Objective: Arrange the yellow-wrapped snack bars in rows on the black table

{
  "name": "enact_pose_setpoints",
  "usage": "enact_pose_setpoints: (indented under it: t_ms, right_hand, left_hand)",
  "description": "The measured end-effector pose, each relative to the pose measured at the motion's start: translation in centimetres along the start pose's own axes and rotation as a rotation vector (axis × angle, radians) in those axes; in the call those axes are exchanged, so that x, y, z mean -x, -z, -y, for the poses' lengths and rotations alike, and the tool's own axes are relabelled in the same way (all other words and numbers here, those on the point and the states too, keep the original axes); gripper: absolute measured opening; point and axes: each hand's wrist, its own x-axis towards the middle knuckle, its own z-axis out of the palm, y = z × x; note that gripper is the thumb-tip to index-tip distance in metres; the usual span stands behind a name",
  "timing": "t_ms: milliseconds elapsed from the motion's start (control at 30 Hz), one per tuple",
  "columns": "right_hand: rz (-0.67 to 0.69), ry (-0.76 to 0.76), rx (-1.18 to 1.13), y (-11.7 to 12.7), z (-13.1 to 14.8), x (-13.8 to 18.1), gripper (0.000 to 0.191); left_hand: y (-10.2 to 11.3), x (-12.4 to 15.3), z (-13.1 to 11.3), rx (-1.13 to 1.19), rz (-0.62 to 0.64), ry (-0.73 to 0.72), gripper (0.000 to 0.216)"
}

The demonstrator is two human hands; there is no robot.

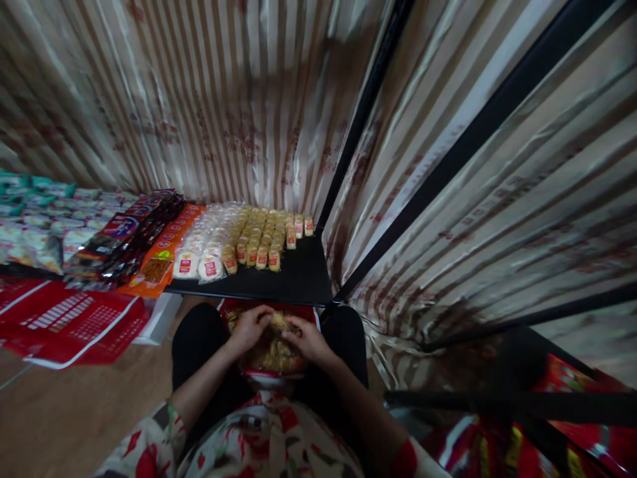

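Note:
Both hands meet over my lap at a small, yellowish wrapped snack pack (pixel 279 321). My left hand (pixel 251 326) pinches its left side with bent fingers. On its right side, the fingers of my right hand (pixel 306 337) are closed. Below them, a red container with a white edge (pixel 318 320) rests between my knees, holding many similar yellowish packs (pixel 273 358) in clear wrap. Straight ahead, rows of small yellow wrapped snacks (pixel 261 245) with red labels stand on a black shelf (pixel 298 275). The print on the held pack is too blurred to read.
White round wrapped packs (pixel 199 249), an orange packet (pixel 154 269), dark red packets (pixel 129 232) and pale bags (pixel 34 232) line the shelf leftward. A red basket (pixel 94 318) sits at left. Black metal poles (pixel 423 172) slant across striped curtains (pixel 223 99) at right.

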Motion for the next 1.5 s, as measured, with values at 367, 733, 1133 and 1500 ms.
enact_pose_setpoints:
  t_ms: [367,733,1133,1500]
  right_hand:
    - [-0.17,-0.045,-0.26,0.2,3.2,-2.5,0.023]
    - [-0.486,0.164,0.618,2.3,4.0,-2.6,0.018]
    - [-0.565,0.233,0.524,2.0,2.1,-3.0,0.037]
    - [-0.692,-0.01,0.011,3.9,2.2,-5.7,0.041]
  left_hand:
    - [0.3,-3.2,-2.7,0.501,-0.171,0.186,0.04]
    - [-2.1,-4.7,-4.9,0.853,-0.116,0.328,0.036]
    - [-2.8,-7.1,-4.6,0.837,-0.167,0.358,0.048]
    - [-2.1,-10.3,-4.2,0.635,-0.227,0.249,0.043]
